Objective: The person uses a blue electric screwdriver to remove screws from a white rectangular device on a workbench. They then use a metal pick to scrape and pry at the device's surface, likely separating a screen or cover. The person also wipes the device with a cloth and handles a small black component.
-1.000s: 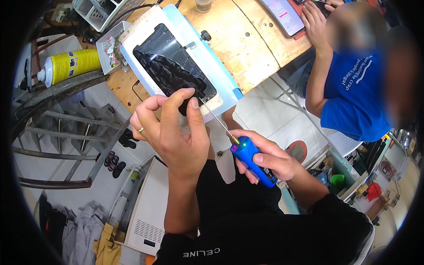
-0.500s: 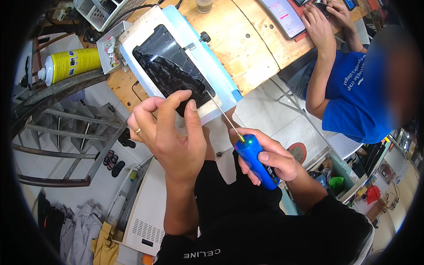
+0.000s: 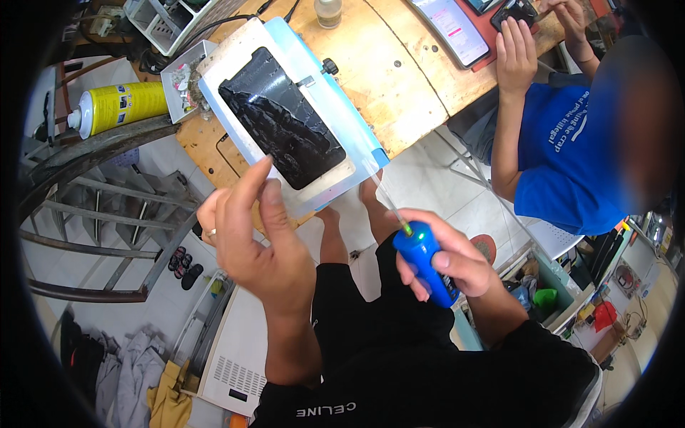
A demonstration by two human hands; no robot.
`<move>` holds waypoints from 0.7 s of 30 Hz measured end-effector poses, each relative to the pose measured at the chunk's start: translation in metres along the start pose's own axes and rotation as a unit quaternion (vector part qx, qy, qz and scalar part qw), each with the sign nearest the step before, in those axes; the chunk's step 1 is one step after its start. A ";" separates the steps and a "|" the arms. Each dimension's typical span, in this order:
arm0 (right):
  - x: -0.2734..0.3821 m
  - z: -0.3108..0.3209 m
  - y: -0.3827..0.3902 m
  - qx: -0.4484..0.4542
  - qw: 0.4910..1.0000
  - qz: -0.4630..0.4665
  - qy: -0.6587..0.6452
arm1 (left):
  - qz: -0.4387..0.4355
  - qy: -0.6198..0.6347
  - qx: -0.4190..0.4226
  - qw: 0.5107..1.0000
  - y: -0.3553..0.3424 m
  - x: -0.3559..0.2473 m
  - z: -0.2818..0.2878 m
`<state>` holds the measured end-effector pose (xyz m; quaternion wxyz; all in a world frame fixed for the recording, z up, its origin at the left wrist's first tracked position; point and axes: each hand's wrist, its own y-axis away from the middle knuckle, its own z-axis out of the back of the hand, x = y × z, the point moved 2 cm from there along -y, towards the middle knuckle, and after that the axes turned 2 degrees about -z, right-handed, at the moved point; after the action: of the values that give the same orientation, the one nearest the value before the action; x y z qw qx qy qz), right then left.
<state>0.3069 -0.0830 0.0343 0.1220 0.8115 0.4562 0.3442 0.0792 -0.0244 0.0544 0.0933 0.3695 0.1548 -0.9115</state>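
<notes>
A phone screen panel [image 3: 275, 96], dark with ragged, wrinkled black film over much of it, lies on a pale plate with a light-blue base [image 3: 289, 39]. My left hand [image 3: 264, 242] is just in front of the panel's near left edge. Its index finger and thumb stretch forward, slightly apart, with nothing visible between them. My right hand [image 3: 457, 260] is wrapped round a blue electric glue remover [image 3: 421, 253], which has a long thin rod and a lit green light. The rod is blurred, and its tip is near the plate's near right corner, away from the panel.
A black knob [image 3: 329, 66] sticks out from the base's right side. Left of it stand a small white tray of scraps [image 3: 175, 93] and a yellow spray can [image 3: 125, 107]. At the right, a co-worker in blue [image 3: 549, 164] handles a dark device beside a large phone [image 3: 457, 36].
My right hand drew the glue remover back toward me and right, its rod leaving the panel's lower corner. My left hand moved left and nearer me. The co-worker's hands shifted.
</notes>
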 end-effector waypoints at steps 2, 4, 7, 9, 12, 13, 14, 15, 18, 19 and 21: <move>0.002 -0.009 -0.003 0.035 0.999 -0.028 0.022 | 0.079 0.102 0.014 0.992 0.007 -0.007 0.008; 0.003 -0.017 -0.008 0.066 0.995 -0.060 0.038 | 0.150 0.241 0.093 0.954 0.014 -0.011 0.014; 0.002 -0.029 -0.019 0.115 0.989 -0.057 0.074 | 0.213 0.318 0.083 0.920 0.020 -0.011 0.017; 0.004 -0.033 -0.021 0.135 0.986 -0.064 0.080 | 0.224 0.317 0.055 0.920 0.017 -0.007 0.020; 0.009 -0.033 -0.018 0.134 0.982 -0.079 0.106 | 0.160 0.338 0.021 0.927 0.006 -0.004 0.019; 0.011 -0.030 -0.016 0.134 0.981 -0.075 0.120 | 0.184 0.356 -0.042 0.915 -0.002 0.003 0.020; 0.014 -0.028 -0.014 0.138 0.979 -0.073 0.130 | 0.193 0.378 -0.111 0.899 -0.010 0.009 0.021; 0.015 -0.025 -0.013 0.144 0.977 -0.071 0.139 | 0.134 0.299 -0.075 0.942 -0.014 0.009 0.016; 0.017 -0.013 -0.013 0.052 0.990 -0.052 0.118 | -0.025 0.046 -0.009 0.999 -0.018 0.007 -0.001; 0.017 -0.009 -0.014 0.036 0.991 -0.067 0.110 | -0.071 -0.031 0.011 0.997 -0.017 0.005 -0.007; 0.014 -0.004 -0.015 0.019 0.993 -0.074 0.095 | -0.069 -0.101 0.024 0.992 -0.012 0.006 -0.013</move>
<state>0.2991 -0.0629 0.0358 0.0878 0.7411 0.5310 0.4012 0.0796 -0.0087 0.0437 0.0363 0.2663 0.1476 -0.9518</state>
